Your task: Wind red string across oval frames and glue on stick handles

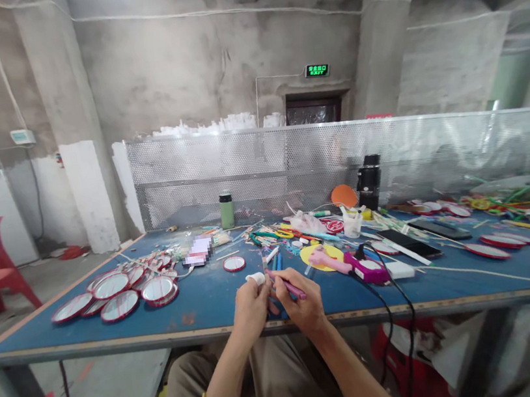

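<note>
Near the front edge of the table, my left hand (249,307) is closed on a small white rounded piece (256,279) whose kind I cannot make out. Close beside it, my right hand (306,301) grips a slim pink pen-like tool (293,286), its far end pointing up and away from me. The two hands nearly touch, and the fingers partly hide what lies between them. Just beyond are blue pens (277,262) and a white stick (271,255). A round red-rimmed disc (234,264) lies flat, a little to the left.
Many red-rimmed discs (111,286) are heaped at left beside a phone (198,252). To the right are a pink-and-purple glue gun (366,268) with black cables, a yellow disc (322,257), a white cup (351,222) and a dark phone (409,242). Bottles stand by the perforated metal screen (251,167).
</note>
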